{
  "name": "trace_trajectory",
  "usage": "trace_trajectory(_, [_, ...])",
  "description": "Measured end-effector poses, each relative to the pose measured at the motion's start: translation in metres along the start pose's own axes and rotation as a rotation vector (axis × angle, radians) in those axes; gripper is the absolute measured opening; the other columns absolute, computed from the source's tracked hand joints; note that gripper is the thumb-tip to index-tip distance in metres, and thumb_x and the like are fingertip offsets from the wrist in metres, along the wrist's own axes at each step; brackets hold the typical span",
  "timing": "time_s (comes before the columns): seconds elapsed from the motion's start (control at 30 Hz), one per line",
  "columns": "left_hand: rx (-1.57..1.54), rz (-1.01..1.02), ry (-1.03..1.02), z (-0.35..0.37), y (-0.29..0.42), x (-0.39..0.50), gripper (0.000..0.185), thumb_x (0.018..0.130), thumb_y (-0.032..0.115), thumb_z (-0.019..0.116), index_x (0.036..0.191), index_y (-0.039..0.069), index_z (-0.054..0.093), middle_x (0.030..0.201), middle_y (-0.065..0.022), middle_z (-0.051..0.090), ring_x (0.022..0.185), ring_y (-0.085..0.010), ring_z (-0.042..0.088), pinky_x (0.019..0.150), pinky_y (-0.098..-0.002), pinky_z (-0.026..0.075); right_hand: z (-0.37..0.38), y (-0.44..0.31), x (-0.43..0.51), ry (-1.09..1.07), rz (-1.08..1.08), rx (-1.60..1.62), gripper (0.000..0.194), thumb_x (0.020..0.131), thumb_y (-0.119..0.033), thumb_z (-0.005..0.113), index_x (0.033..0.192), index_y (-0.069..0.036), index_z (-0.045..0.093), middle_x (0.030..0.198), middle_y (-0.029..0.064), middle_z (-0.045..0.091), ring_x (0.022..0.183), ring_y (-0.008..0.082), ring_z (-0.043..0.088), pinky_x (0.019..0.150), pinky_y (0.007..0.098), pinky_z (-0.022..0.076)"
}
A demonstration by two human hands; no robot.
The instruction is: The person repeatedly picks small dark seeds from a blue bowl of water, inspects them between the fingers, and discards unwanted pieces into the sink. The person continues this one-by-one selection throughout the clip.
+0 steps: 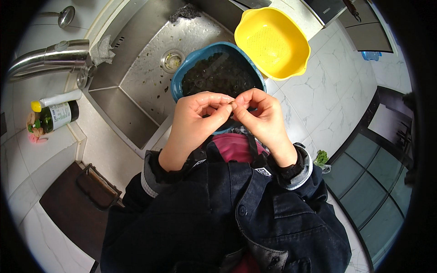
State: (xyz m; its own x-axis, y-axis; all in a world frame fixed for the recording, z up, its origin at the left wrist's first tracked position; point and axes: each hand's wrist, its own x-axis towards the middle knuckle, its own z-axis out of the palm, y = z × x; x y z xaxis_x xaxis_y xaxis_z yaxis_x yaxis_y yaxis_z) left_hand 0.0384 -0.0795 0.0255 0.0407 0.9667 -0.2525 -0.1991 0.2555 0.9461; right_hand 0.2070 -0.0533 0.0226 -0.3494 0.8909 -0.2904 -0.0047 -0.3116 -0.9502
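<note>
My left hand [201,117] and my right hand [264,119] meet over the near rim of a blue plastic basin [177,80]. Both pinch one small brownish piece [231,102] between thumb and fingertips; it is too small to name. Inside the basin, dark leafy-looking pieces [215,75] lie in water, and I cannot tell exactly what they are. The skin of my left hand looks wet. Just beyond the basin, to the right, a yellow plastic colander [273,37] shows a bare perforated bottom.
Dark scraps dot the stainless steel sink [143,71] around its drain [172,61]. A scouring pad [184,13] lies at the back. Left are a faucet [51,58], a pump bottle [61,116] and a white tube [61,100]. Leafy greens [321,157] sit on the right.
</note>
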Motion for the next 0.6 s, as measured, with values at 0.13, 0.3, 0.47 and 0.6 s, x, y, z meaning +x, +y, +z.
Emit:
trace_trajectory(0.13, [0.003, -0.060, 0.022, 0.0030, 0.0014, 0.0006, 0.011, 0.087, -0.001, 0.063, 0.097, -0.004, 0.068, 0.087, -0.0074, 0.070, 0.077, -0.0088, 0.065, 0.069, -0.0206, 0.053, 0.0012, -0.0040, -0.0012, 0.060, -0.058, -0.150, 0.009, 0.084, -0.005, 0.069, 0.084, 0.002, 0.064, 0.076, 0.0022, 0.065, 0.070, 0.0064, 0.060, 0.060, 0.0201, 0.0497])
trace_trajectory(0.3, [0.071, -0.146, 0.017, 0.0014, 0.0054, 0.0002, 0.015, 0.089, -0.004, 0.058, 0.101, -0.004, 0.067, 0.090, -0.0072, 0.068, 0.080, -0.0092, 0.062, 0.068, -0.0196, 0.049, 0.0019, -0.0065, -0.0025, 0.040, -0.079, -0.233, 0.009, 0.085, -0.006, 0.070, 0.086, 0.001, 0.064, 0.079, 0.0008, 0.065, 0.072, 0.0050, 0.059, 0.061, 0.0184, 0.0491])
trace_trajectory(0.47, [0.074, -0.125, 0.029, 0.0016, 0.0024, 0.0013, 0.012, 0.090, -0.003, 0.058, 0.097, -0.004, 0.067, 0.089, -0.0065, 0.068, 0.080, -0.0078, 0.062, 0.065, -0.0191, 0.047, 0.0032, -0.0071, -0.0021, 0.054, -0.096, -0.279, 0.009, 0.084, -0.006, 0.071, 0.085, 0.000, 0.064, 0.077, 0.0001, 0.064, 0.070, 0.0048, 0.058, 0.060, 0.0186, 0.0490])
trace_trajectory(0.6, [0.034, -0.088, 0.048, 0.0013, 0.0010, 0.0022, 0.011, 0.088, 0.001, 0.061, 0.096, -0.003, 0.068, 0.087, -0.0065, 0.069, 0.076, -0.0082, 0.062, 0.069, -0.0214, 0.050, 0.0041, -0.0090, -0.0013, 0.059, -0.106, -0.294, 0.009, 0.084, -0.007, 0.070, 0.086, 0.000, 0.064, 0.077, -0.0005, 0.063, 0.070, 0.0047, 0.058, 0.060, 0.0191, 0.0492])
